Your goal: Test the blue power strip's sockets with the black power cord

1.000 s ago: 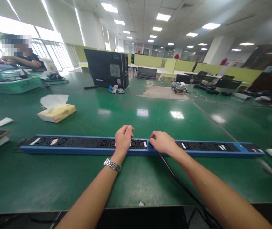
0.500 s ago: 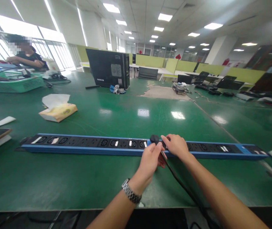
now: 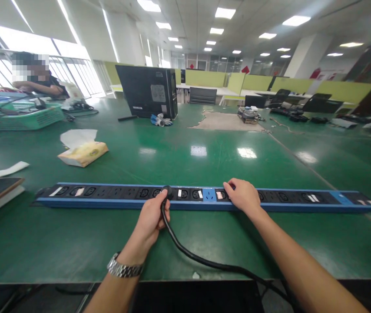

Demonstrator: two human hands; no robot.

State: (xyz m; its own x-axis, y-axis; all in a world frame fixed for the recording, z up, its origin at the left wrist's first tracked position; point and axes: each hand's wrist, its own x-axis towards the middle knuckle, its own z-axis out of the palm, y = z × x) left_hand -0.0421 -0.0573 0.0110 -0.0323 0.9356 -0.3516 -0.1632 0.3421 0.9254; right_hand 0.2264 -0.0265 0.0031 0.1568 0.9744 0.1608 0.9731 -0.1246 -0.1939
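Observation:
A long blue-and-black power strip (image 3: 192,206) lies across the green table in front of me. My left hand (image 3: 151,216) is closed on a black plug (image 3: 167,191) and holds it at the strip, left of the middle; whether its pins touch a socket is hidden. From the plug a thick black cord (image 3: 185,251) curves right and over the table's front edge. Right of the bright blue socket (image 3: 209,195), my right hand (image 3: 244,193) grips the strip with bent fingers, partly covering the sockets there. White stickers mark several sockets.
A tissue pack (image 3: 86,153) lies behind the strip, at left. Beyond stand a black computer case (image 3: 146,92), gloves (image 3: 161,120) and a green basket (image 3: 38,118) of cables. At left lies a dark notebook (image 3: 1,191). A person (image 3: 53,85) sits at the far left.
My left hand has carried the plug leftward along the strip, away from my right hand, uncovering the bright blue socket. The cord now stretches further left. My right hand stays on the strip.

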